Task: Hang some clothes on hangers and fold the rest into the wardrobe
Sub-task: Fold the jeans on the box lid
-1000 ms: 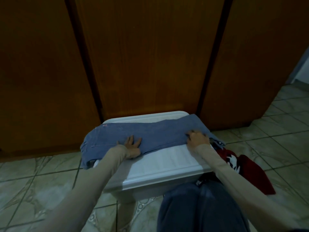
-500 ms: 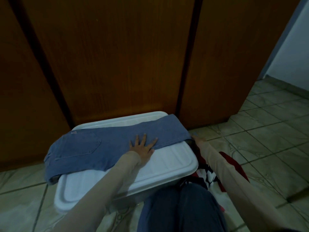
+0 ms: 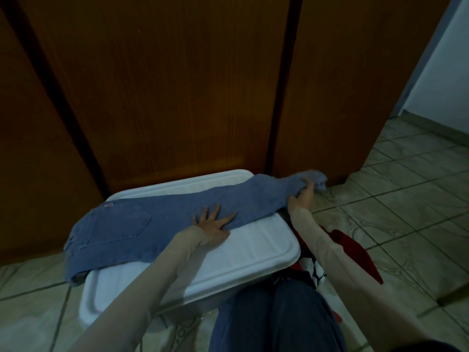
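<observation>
While the jeans [image 3: 162, 224] lie stretched across the white bin lid [image 3: 253, 252], waist end hanging off its left edge and legs running right past the rim, I hold them flat with my left hand [image 3: 213, 226], fingers spread and palm pressed on the denim near the middle. My right hand [image 3: 303, 195] is curled round the bunched leg ends, lifted just off the right side of the lid, in front of the closed wardrobe doors [image 3: 177, 97].

To fold well, I judge the left palm should mark the crease line, so I keep it firm and let the cloth turn over my fingertips. The right hand ought to carry the hems up and over in one arc towards the back pocket [image 3: 119, 226], keeping both legs together so they do not splay. Denim is stiff and heavy; if I pull too hard, the waist could slide off the lid onto the tiled floor [image 3: 406, 199]. A red garment [image 3: 355, 252] lies beside my knee, waiting.
</observation>
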`<state>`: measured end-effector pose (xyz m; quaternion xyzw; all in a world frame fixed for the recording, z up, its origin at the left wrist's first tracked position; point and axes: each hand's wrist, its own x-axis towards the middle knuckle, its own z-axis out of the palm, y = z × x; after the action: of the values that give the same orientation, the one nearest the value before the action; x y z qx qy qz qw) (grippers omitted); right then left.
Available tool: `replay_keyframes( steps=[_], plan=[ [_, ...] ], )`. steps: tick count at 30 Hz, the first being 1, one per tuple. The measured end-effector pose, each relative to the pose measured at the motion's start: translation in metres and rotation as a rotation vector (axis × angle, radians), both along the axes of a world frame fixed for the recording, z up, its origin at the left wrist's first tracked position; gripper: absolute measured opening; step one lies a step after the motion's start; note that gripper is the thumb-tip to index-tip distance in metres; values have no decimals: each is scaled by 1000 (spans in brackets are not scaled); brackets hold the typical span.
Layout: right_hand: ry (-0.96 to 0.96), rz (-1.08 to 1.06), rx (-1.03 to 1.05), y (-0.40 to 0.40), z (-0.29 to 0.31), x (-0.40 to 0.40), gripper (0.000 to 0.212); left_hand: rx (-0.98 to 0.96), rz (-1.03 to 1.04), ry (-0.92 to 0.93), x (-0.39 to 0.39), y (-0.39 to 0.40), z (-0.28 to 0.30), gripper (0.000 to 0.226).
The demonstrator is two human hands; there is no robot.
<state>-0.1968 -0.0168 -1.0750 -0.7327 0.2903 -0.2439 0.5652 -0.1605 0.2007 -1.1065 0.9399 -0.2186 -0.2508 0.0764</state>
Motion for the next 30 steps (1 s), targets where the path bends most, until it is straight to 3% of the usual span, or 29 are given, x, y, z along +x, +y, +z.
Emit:
replay_keyframes(
  steps=[2,5,7,9,11,14,17,23,30],
  plan=[
    [40,107,-286,13,13,3,45,-259,122,91,5,1,5,51],
    [121,442,-681,41,25,2,43,-958,542,318,4,15,20,36],
    [48,737,-818,69,16,0,47,-1302,771,439,8,36,28,59],
    [69,987,-795,92,-4,-5,53,-1436,1012,560,16,64,25,82],
    [119,985,-715,98,-14,-8,43,-1403,1117,599,16,87,23,86],
    [179,856,-830,88,-11,-12,32,-1170,1119,454,10,98,22,67],
    [232,859,-967,70,-11,-10,42,-965,1021,359,8,87,26,66],
    [432,688,-1070,53,-7,-7,32,-593,776,212,0,45,29,62],
    [323,557,-1125,44,10,-8,36,-651,704,201,-2,30,33,50]
  ],
)
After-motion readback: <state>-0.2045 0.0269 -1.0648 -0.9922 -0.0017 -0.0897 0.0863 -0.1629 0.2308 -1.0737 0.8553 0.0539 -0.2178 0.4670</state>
